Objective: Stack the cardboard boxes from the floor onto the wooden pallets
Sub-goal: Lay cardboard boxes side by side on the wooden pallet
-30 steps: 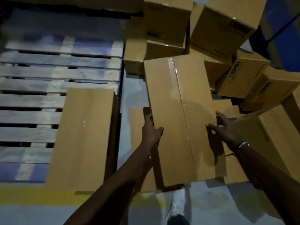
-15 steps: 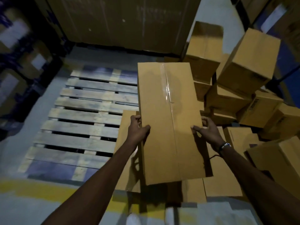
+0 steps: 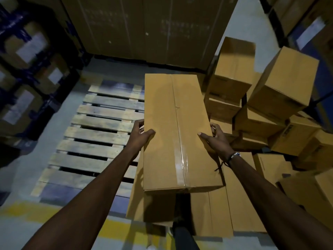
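I hold a long taped cardboard box [image 3: 173,134] lifted in front of me. My left hand [image 3: 139,135] grips its left edge, thumb on top. Over on the right edge my right hand [image 3: 215,138] grips it the same way. The wooden pallet [image 3: 93,139] lies on the floor to the left. One box [image 3: 153,206] lies on the pallet's right side, partly hidden under the held box. A heap of cardboard boxes [image 3: 266,109] is piled on the floor at the right.
Tall cardboard panels [image 3: 144,29] stand behind the pallet. Dark shelving with wrapped goods [image 3: 27,69] runs along the left. A yellow floor line [image 3: 115,228] crosses in front of the pallet. My shoe [image 3: 180,230] shows below the box. Flat boxes [image 3: 239,204] lie near my right arm.
The box has come up off the floor pile and swung left toward the pallet. Both hands moved with it, and the view has tilted up.
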Motion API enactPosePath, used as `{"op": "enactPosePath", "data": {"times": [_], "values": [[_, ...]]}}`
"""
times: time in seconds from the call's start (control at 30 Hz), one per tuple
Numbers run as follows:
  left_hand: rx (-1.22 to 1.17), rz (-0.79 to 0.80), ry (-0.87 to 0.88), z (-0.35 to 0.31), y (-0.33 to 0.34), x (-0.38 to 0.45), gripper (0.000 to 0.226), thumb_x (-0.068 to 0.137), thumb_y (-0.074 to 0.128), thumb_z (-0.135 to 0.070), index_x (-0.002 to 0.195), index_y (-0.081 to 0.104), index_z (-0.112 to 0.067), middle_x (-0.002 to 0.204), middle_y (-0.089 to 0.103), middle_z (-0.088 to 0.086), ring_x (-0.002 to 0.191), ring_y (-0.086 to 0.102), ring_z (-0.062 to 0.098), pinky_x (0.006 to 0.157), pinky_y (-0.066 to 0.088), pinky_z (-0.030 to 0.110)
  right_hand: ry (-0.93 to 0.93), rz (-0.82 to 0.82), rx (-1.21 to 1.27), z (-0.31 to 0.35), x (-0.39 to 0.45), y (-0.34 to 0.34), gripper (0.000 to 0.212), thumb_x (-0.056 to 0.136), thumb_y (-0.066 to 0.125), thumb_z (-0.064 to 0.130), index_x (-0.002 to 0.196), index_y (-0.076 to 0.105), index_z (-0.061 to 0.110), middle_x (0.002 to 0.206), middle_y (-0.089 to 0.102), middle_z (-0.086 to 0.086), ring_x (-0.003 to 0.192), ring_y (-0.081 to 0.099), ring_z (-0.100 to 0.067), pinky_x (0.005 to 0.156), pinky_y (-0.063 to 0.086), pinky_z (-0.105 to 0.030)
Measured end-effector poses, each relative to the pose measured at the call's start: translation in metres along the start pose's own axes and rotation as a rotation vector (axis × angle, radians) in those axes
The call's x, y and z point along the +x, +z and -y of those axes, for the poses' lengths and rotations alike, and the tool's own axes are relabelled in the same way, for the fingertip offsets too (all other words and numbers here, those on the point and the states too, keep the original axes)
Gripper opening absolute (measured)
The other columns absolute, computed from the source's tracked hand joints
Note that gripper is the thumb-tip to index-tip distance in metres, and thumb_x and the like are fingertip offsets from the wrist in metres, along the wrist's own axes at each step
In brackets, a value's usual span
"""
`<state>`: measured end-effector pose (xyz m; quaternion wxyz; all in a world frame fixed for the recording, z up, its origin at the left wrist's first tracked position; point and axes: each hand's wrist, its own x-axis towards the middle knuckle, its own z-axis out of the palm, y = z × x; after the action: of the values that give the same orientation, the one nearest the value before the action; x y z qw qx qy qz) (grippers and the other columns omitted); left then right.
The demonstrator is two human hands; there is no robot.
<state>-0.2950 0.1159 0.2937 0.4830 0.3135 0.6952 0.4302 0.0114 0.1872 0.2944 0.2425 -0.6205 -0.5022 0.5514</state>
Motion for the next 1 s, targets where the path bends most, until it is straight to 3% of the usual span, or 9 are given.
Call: {"op": "enactPosePath", "data": {"times": [0.2,0.33,0.43,0.6,0.67,0.73,0.8,0.87,1.0], "values": [[0.001,-0.018,0.012,-0.031,0.011,0.068,0.063,0.091,0.073,-0.016,0.147,0.047,-0.026,0.142,0.055,0.003,0.128,0.055,0.021,0.106,0.05,0.044,0.012,0.005,-0.016,0.021,0.071,-0.003,0.079,0.087,0.081,0.039,0.152,0.036,0.039,0.163,0.037,-0.004,0.145,0.04,-0.031,0.113,0.042,-0.056],[0.011,-0.026,0.027,-0.048,0.022,0.133,0.072,0.084,0.074,-0.025,0.15,0.046,-0.034,0.147,0.053,-0.002,0.133,0.053,0.019,0.107,0.051,0.048,0.021,0.032,0.018,0.04,0.138,-0.001,0.085,0.087,0.08,0.041,0.156,0.032,0.036,0.167,0.03,-0.004,0.15,0.033,-0.028,0.119,0.035,-0.051],[-0.009,-0.04,0.043,-0.057,0.032,0.188,0.066,0.092,0.07,-0.012,0.15,0.044,-0.029,0.142,0.056,-0.003,0.128,0.057,0.019,0.105,0.052,0.044,-0.001,0.078,0.081,0.048,0.194,0.0,0.102,0.067,0.086,0.059,0.153,0.032,0.048,0.17,0.022,-0.001,0.153,0.029,-0.024,0.122,0.032,-0.053],[-0.09,-0.078,0.011,-0.066,0.05,0.273,0.056,0.092,0.068,-0.003,0.141,0.046,-0.019,0.128,0.064,0.001,0.102,0.067,0.009,0.073,0.057,0.023,-0.064,0.131,0.17,0.032,0.309,-0.001,0.108,0.056,0.091,0.069,0.148,0.037,0.054,0.165,0.033,0.003,0.149,0.036,-0.022,0.119,0.036,-0.055],[-0.104,-0.081,0.011,-0.065,0.055,0.303,0.054,0.092,0.066,0.0,0.139,0.046,-0.016,0.118,0.066,-0.004,0.09,0.069,0.005,0.066,0.056,0.021,-0.09,0.121,0.205,0.035,0.336,0.006,0.101,0.063,0.092,0.059,0.148,0.039,0.049,0.156,0.044,0.004,0.142,0.045,-0.022,0.116,0.041,-0.053],[-0.11,-0.069,0.021,-0.059,0.058,0.331,0.057,0.089,0.067,0.002,0.14,0.047,-0.017,0.119,0.067,-0.005,0.102,0.07,0.013,0.075,0.059,0.029,-0.078,0.089,0.206,0.052,0.341,0.017,0.094,0.078,0.087,0.033,0.155,0.033,0.037,0.148,0.049,0.004,0.131,0.054,-0.02,0.106,0.052,-0.038],[-0.125,-0.045,0.039,-0.051,0.059,0.355,0.057,0.089,0.067,0.002,0.138,0.05,-0.022,0.124,0.066,-0.004,0.11,0.068,0.018,0.085,0.06,0.035,-0.099,0.099,0.161,0.053,0.358,0.019,0.092,0.089,0.076,0.007,0.161,0.023,0.026,0.143,0.042,0.006,0.112,0.055,-0.006,0.077,0.054,-0.009],[-0.143,-0.036,0.049,-0.041,0.061,0.375,0.055,0.09,0.067,0.002,0.136,0.053,-0.026,0.122,0.066,-0.007,0.108,0.068,0.015,0.084,0.059,0.034,-0.125,0.09,0.149,0.054,0.371,0.023,0.093,0.09,0.072,-0.002,0.163,0.018,0.018,0.144,0.036,0.001,0.104,0.047,0.0,0.057,0.043,0.002],[-0.131,0.008,0.077,-0.016,0.064,0.411,0.061,0.092,0.068,-0.001,0.147,0.054,-0.025,0.132,0.065,-0.003,0.117,0.068,0.018,0.092,0.059,0.034,-0.14,0.055,0.105,0.029,0.41,0.035,0.1,0.087,0.077,0.0,0.164,0.019,0.026,0.146,0.035,0.002,0.125,0.045,-0.011,0.065,0.048,-0.002]]}}
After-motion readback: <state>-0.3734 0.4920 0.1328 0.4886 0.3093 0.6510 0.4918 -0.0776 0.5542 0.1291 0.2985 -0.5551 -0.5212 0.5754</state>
